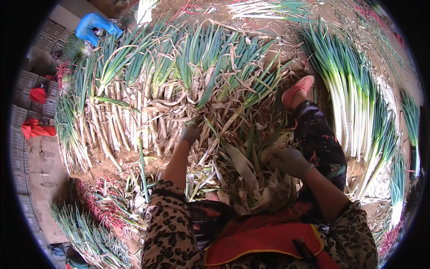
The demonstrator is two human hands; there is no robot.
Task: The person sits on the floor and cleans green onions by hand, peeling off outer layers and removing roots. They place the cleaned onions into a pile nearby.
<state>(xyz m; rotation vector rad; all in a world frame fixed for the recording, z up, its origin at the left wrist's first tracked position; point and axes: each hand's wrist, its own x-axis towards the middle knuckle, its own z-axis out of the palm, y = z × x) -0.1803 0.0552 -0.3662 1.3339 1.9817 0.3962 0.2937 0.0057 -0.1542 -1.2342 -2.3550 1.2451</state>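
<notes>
My left hand, in a thin pale glove, reaches to the near side of a long row of unpeeled Welsh onions with dry, soiled outer leaves. Its fingertips are hidden among the leaves, so a grip cannot be made out. My right hand, also gloved, is at the right of a heap of stripped, withered leaves by my lap. Its fingers are curled and partly blurred; whether they hold a leaf is unclear. Between the hands, a single leafy onion stalk slants up to the right.
Peeled white-stemmed onions lie beyond my outstretched leg. More onions lie at lower left near red ties. A person in blue is at upper left. Stacked crates line the left edge.
</notes>
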